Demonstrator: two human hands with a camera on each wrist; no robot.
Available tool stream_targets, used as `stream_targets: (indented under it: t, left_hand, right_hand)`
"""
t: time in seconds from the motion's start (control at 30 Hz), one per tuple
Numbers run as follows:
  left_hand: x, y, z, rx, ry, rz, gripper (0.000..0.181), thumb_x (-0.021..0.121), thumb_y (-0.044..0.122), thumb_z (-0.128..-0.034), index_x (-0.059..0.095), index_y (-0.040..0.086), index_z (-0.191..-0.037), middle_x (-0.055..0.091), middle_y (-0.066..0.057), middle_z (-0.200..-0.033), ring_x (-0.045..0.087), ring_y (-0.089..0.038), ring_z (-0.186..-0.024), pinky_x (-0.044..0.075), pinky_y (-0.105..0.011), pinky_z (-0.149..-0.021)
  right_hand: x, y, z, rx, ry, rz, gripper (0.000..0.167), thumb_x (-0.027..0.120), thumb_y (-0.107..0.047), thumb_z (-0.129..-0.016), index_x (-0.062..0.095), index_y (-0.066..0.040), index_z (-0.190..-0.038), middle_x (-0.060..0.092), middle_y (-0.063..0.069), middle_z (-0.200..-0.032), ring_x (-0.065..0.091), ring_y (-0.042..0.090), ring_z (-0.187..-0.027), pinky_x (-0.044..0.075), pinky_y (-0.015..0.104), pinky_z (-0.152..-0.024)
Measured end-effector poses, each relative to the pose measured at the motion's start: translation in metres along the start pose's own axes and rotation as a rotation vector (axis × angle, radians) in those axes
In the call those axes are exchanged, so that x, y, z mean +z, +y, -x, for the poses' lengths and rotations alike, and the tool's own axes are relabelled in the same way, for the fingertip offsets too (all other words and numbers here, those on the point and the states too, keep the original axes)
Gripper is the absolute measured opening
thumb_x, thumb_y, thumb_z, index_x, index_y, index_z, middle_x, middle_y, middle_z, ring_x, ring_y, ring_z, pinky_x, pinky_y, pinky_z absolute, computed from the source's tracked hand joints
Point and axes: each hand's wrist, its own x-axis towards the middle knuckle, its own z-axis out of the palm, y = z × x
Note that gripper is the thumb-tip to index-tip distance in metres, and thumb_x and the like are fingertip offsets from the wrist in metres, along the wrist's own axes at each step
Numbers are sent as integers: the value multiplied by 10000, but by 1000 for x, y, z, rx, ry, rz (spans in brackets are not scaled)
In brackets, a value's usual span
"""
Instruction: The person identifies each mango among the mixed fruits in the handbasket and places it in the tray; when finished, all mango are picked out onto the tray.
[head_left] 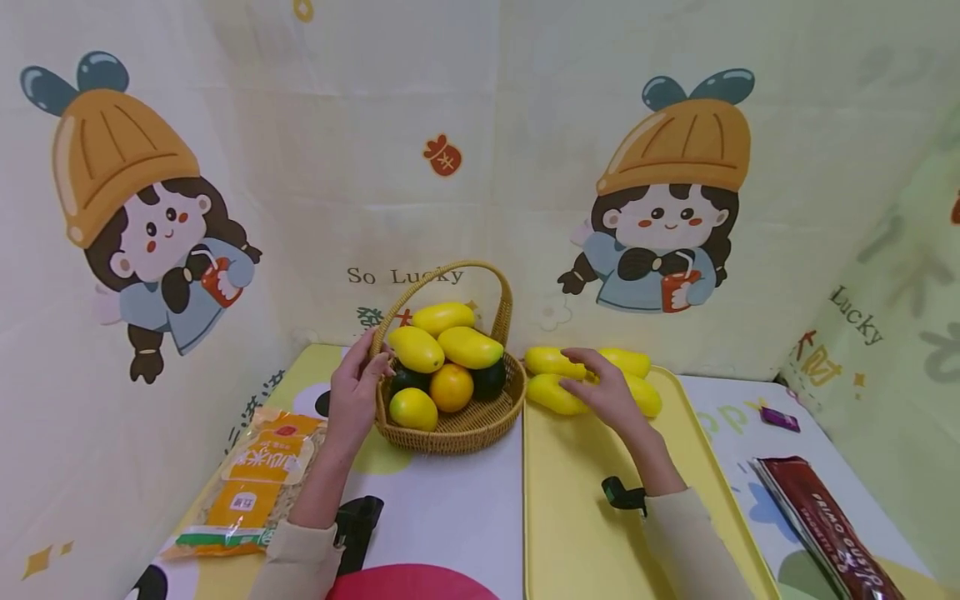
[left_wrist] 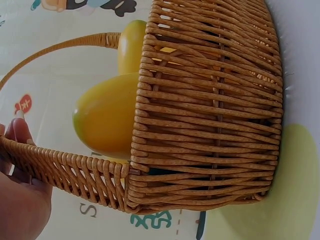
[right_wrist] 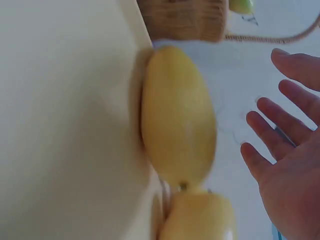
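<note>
A wicker basket (head_left: pixel 450 440) holds several yellow mangoes (head_left: pixel 471 347), an orange (head_left: pixel 452 387) and dark green fruit. My left hand (head_left: pixel 352 400) grips its handle at the left side; in the left wrist view the fingers (left_wrist: pixel 21 131) curl round the handle (left_wrist: pixel 75 167), beside the wicker wall (left_wrist: pixel 210 115). To the right, my right hand (head_left: pixel 609 396) hovers over several yellow mangoes (head_left: pixel 553 394) at the back of the yellow tray (head_left: pixel 577 500). The right wrist view shows that hand (right_wrist: pixel 292 150) with spread fingers, holding nothing, apart from a mango (right_wrist: pixel 177 117).
An orange-and-clear food bag (head_left: pixel 247 492) lies at the left. Right of the tray are a dark red packet (head_left: pixel 832 525) and a small purple packet (head_left: pixel 780 418). A printed cloth wall (head_left: pixel 525 208) stands close behind the basket and tray.
</note>
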Motion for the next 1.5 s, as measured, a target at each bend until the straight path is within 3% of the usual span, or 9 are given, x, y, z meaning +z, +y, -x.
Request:
stream_targets:
  t: [0.2, 0.43, 0.67, 1.0, 1.27, 1.5]
  left_hand:
    - [0, 1, -1, 3, -1, -11, 475, 451, 300, -1061, 402, 189, -1520, 529, -47, -1182, 545, -146, -956, 479, -118, -904]
    - [0, 1, -4, 17, -20, 8, 467, 460, 292, -1058, 417, 162, -1505, 538, -117, -1190, 534, -138, -934, 489, -122, -876]
    - [1, 3, -4, 21, -19, 3, 476, 462, 311, -1055, 416, 162, -1505, 532, -29, -1156, 536, -91, -917, 480, -101, -865]
    - [1, 4, -4, -19, -23, 3, 454, 459, 269, -1058, 420, 192, -1504, 537, -23, -1166, 537, -193, -963, 495, -155, -891]
    - [-1, 28, 3, -40, -39, -4, 457, 434, 183, -1068, 388, 67, -1507, 529, -176, -1206, 519, -55, -903, 475, -119, -853]
    - [-1, 35, 8, -58, -36, -12, 466, 437, 204, -1067, 386, 81, -1514, 528, -113, -1191, 524, -119, -936, 486, -148, -888]
  right_hand:
    - [29, -17, -6, -13, -16, -27, 516, 744, -227, -893, 571, -199, -1379, 560, 88, -1413, 490, 333, -1333, 342, 604, -1133]
    - [56, -38, -12, -25, -3, -89, 521, 755, -229, -884, 574, -222, -1373, 560, 45, -1410, 475, 345, -1353, 341, 588, -1146]
    - [79, -53, -20, -52, 1, -158, 546, 765, -209, -879, 558, -212, -1384, 542, 26, -1417, 491, 287, -1342, 359, 546, -1153]
    - [103, -58, -31, -64, 20, -190, 548, 771, -158, -871, 559, -218, -1372, 520, 11, -1423, 485, 256, -1341, 396, 497, -1139]
    - [116, -69, -32, 14, 50, -134, 591, 790, -306, -855, 552, -219, -1388, 536, 19, -1423, 520, 245, -1292, 440, 474, -1098]
    - [118, -75, -36, 58, 95, -145, 549, 783, -328, -858, 578, -176, -1344, 594, 28, -1356, 566, 237, -1143, 495, 434, -1004]
